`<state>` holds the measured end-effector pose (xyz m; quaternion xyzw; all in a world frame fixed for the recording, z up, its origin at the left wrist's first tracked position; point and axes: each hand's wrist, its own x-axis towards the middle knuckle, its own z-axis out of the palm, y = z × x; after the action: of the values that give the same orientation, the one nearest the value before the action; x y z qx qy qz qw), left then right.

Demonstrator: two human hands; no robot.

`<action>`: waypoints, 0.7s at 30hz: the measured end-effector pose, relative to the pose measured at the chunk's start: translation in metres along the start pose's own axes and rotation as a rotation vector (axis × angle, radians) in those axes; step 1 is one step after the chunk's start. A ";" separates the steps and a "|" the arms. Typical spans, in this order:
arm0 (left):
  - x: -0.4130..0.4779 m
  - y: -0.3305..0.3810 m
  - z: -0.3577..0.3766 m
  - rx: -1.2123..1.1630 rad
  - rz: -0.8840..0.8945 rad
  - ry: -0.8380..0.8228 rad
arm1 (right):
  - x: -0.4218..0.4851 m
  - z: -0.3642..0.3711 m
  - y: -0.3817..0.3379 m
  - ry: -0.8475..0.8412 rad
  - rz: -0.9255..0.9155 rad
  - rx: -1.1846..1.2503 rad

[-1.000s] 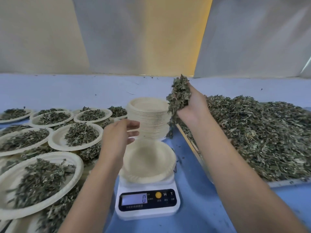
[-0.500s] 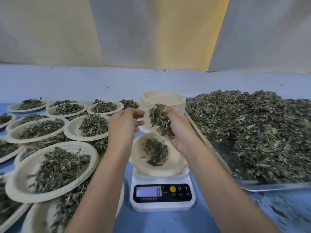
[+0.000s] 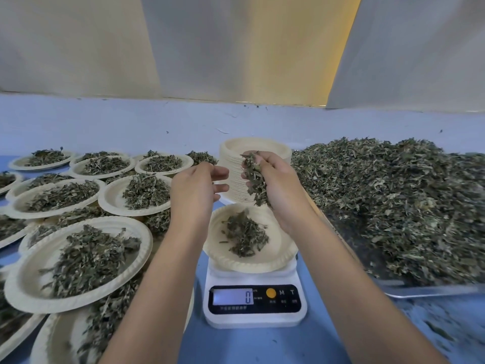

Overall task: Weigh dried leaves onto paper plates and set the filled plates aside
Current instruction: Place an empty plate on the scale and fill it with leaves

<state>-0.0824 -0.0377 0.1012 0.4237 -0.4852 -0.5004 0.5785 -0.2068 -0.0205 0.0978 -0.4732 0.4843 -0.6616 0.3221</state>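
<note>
A white digital scale (image 3: 254,303) stands in front of me, its display reading 0. On it lies a paper plate (image 3: 278,256) with a small heap of dried leaves (image 3: 245,236). Just above the plate's right side my right hand (image 3: 278,187) holds a handful of dried leaves (image 3: 254,179), some hanging from it. My left hand (image 3: 195,190) hovers to the left of the plate with relaxed fingers, holding nothing.
A tall stack of empty paper plates (image 3: 233,166) stands behind the scale. A metal tray (image 3: 430,290) heaped with loose dried leaves (image 3: 393,200) fills the right. Several filled plates (image 3: 78,258) crowd the left, some stacked. A blue table surface (image 3: 236,345) lies underneath.
My right hand brought a handful from the tray over the scale's plate and dropped leaves onto it; the heap has grown. My left hand stayed beside the plate.
</note>
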 end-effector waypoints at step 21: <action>0.003 -0.002 -0.002 0.028 -0.014 0.010 | -0.002 -0.010 0.001 -0.039 -0.088 -0.178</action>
<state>-0.0810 -0.0409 0.0996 0.4376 -0.4862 -0.4956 0.5714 -0.2156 -0.0156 0.0957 -0.5336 0.5137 -0.6200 0.2587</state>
